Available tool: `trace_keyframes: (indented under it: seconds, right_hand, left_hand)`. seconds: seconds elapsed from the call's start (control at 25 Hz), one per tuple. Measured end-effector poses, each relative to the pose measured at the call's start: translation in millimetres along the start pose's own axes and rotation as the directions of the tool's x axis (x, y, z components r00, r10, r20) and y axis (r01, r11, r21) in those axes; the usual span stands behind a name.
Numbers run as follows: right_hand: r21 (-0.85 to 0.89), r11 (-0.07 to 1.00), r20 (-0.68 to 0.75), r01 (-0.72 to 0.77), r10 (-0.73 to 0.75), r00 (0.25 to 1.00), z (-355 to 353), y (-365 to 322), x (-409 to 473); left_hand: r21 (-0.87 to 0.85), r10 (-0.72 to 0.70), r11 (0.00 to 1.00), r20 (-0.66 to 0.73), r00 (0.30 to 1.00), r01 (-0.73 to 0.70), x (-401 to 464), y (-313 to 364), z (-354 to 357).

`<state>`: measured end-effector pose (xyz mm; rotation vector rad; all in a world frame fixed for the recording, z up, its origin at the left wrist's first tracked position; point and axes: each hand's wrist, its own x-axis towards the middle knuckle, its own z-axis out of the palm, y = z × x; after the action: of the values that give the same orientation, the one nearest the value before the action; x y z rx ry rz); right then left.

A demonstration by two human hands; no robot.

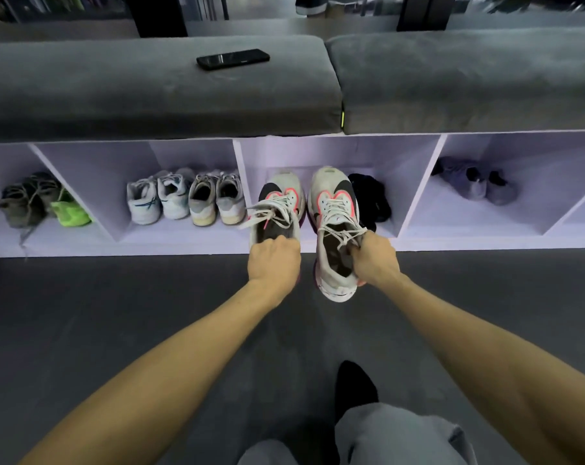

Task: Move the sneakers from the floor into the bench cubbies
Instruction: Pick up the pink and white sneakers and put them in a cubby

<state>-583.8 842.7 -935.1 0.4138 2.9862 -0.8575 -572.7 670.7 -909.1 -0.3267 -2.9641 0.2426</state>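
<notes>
Two white sneakers with black and pink trim point toes-first at the middle cubby (415,182) of the white bench. My left hand (273,261) grips the heel opening of the left sneaker (279,204). My right hand (376,260) grips the collar and laces of the right sneaker (334,209). Their toes reach over the cubby's floor while the heels hang above the dark floor in front. A black shoe (371,199) lies inside the same cubby, right of the pair.
Grey and green shoes (39,204) fill the left cubby; two pale pairs (187,201) sit beside it. Purple shoes (475,182) lie in the right cubby. A black phone (233,58) rests on the grey bench cushion (116,85). My knee and black-socked foot (354,387) are below.
</notes>
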Motion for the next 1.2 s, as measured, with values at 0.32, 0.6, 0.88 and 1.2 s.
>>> trace_keyframes:
  seconds: [0.32, 0.6, 0.88, 1.2]
  right_hand:
    - [0.106, 0.991, 0.089, -0.08, 0.071, 0.994, 52.7, 5.5, 104.2]
    - [0.052, 0.994, 0.128, -0.093, 0.086, 0.988, 96.5, 5.2, 191.9]
    - [0.039, 0.988, 0.194, -0.146, 0.136, 0.971, 140.1, 8.8, 262.7]
    - [-0.053, 0.988, 0.257, -0.144, 0.153, 0.954, 170.9, -3.1, 338.0]
  left_hand:
    - [-0.056, -0.009, 0.998, 0.042, 0.999, 0.011, 99.6, 6.4, 78.5]
    - [-0.071, -0.027, 0.997, 0.1, 0.995, 0.034, 177.8, 0.5, 144.2]
    - [-0.084, -0.022, 0.996, 0.118, 0.993, 0.032, 231.4, -3.9, 194.4]
    - [-0.06, -0.004, 0.998, 0.171, 0.985, 0.015, 289.1, -13.9, 223.7]
